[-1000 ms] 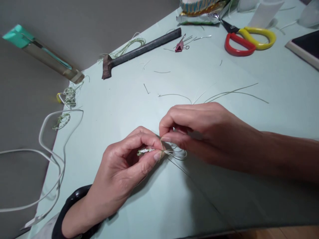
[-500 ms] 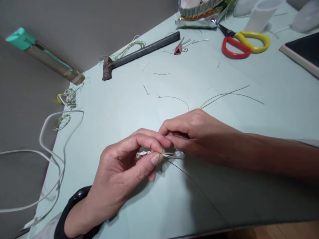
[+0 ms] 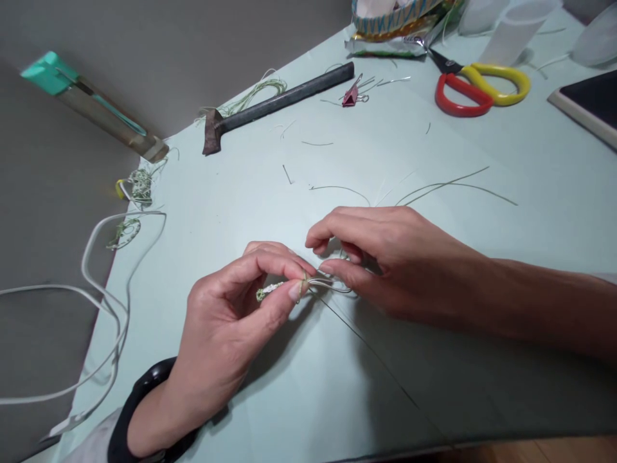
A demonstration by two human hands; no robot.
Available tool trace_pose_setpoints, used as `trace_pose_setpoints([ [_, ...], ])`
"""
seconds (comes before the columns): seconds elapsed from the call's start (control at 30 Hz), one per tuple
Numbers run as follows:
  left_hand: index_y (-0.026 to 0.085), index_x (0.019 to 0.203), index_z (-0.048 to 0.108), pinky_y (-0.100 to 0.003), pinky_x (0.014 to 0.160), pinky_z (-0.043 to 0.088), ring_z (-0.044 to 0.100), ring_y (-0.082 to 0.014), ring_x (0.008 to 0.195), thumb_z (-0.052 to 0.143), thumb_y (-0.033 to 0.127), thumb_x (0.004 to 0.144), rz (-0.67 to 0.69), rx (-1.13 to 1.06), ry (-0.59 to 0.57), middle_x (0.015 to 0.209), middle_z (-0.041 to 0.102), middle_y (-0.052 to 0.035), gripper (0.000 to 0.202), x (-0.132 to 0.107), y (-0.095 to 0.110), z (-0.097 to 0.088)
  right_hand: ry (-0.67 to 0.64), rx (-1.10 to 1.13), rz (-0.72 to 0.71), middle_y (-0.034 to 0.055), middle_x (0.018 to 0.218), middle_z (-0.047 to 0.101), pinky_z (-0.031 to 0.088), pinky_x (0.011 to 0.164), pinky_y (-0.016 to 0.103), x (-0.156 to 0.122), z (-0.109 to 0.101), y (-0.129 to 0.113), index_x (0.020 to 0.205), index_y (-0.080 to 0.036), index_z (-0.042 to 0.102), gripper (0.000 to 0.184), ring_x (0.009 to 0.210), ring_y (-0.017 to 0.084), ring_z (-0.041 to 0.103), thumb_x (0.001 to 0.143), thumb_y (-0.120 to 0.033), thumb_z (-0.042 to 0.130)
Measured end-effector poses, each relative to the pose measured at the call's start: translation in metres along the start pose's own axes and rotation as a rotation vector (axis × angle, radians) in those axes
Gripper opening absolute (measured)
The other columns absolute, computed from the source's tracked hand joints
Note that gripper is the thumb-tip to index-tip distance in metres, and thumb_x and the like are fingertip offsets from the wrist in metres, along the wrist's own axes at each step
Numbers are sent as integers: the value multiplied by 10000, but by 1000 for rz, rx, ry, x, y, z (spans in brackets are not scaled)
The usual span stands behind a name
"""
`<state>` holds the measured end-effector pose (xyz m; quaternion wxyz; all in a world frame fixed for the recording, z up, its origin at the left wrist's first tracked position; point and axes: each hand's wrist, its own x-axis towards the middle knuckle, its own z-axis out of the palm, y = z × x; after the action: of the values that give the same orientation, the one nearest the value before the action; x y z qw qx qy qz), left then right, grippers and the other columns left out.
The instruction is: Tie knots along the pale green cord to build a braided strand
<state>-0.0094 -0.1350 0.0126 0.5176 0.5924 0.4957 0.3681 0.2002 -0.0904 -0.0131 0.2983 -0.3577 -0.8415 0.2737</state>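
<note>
Between the thumb and fingers of my left hand (image 3: 236, 312) is a small braided cord piece (image 3: 268, 291), green and white. Pale cord strands (image 3: 332, 286) run out of that pinch toward the right and form a loop. A thin dark thread (image 3: 359, 334) trails from the same spot down to the lower right. My right hand (image 3: 385, 257) is just to the right, its thumb and forefinger apart, with the strands passing beneath its thumb. Its other fingers are partly hidden.
Behind the hands lie loose green threads (image 3: 448, 183). Farther back are a hammer (image 3: 284, 101), a pink binder clip (image 3: 351, 96), scissors (image 3: 482, 87) and a basket (image 3: 400, 19). A white cable (image 3: 126, 315) loops along the left edge; a dark-screened device (image 3: 590, 106) sits at right.
My right thumb and forefinger have parted from their closed pose by the left fingertips. My left hand has shifted slightly left and up, still pinching the braided cord piece.
</note>
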Motion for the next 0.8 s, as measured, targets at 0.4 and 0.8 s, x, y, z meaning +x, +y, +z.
trace_pose_setpoints([
  [0.4,288,852,759,-175,810,491,619,-114,891,733,241,912,-105,-83,22,920,717,40,81,-1,1,-1,-10,-405,-420,-25,535,508,284,526,326,-17,5,-22,604,-196,568,333,515,133,359,910,-82,505],
  [0.8,202,787,765,-143,751,495,603,-100,805,780,199,852,-233,-265,80,841,718,4,67,2,7,6,-97,-561,-346,-1,559,453,245,534,298,-9,-10,-15,586,-205,460,270,549,138,346,800,-44,494],
])
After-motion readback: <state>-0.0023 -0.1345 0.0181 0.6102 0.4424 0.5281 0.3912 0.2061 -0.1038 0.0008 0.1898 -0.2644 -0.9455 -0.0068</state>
